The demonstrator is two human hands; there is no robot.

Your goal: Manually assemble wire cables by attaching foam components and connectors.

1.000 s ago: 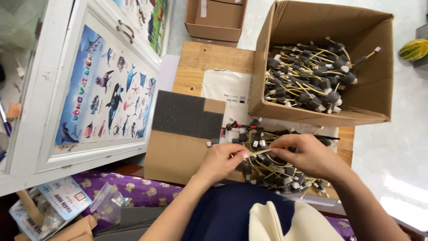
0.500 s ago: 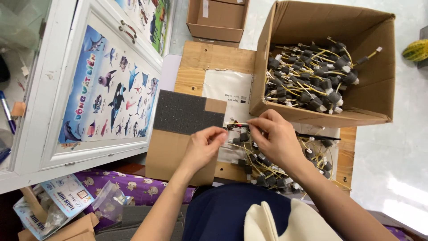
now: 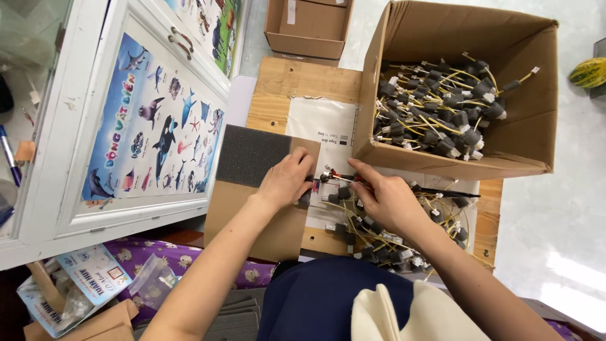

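The left hand [image 3: 287, 180] rests on the right edge of a flat brown cardboard sheet [image 3: 252, 218], its fingers curled in and its fingertips pinching the near end of a small wired part with a black plug body and yellow leads [image 3: 328, 179]. The right hand [image 3: 388, 202] meets it from the other side, index finger stretched out along the same small wired part and thumb tucked under, so both hands are closed narrowly on this one piece. The piece lies just above the white printed paper sheet [image 3: 322, 126] that covers the middle of the pale wooden tabletop [image 3: 297, 82].

Under and around the right hand spreads a loose heap of the same black plugs with yellow wires [image 3: 379, 243], reaching to the near edge of the tabletop. A dark grey foam square [image 3: 249, 155] lies on the upper part of the cardboard sheet, touching the left hand's knuckle side.

Behind the hands stands a large open brown cardboard box [image 3: 505, 38], tilted toward the person and filled with a tangle of more black plugs and yellow wires [image 3: 439, 107]. A smaller open cardboard box [image 3: 306, 25] sits on the floor beyond the tabletop. To the left leans a white cabinet door carrying a colourful poster of sea animals [image 3: 154, 126]. A green and yellow striped gourd [image 3: 588, 72] lies on the pale floor at the far right
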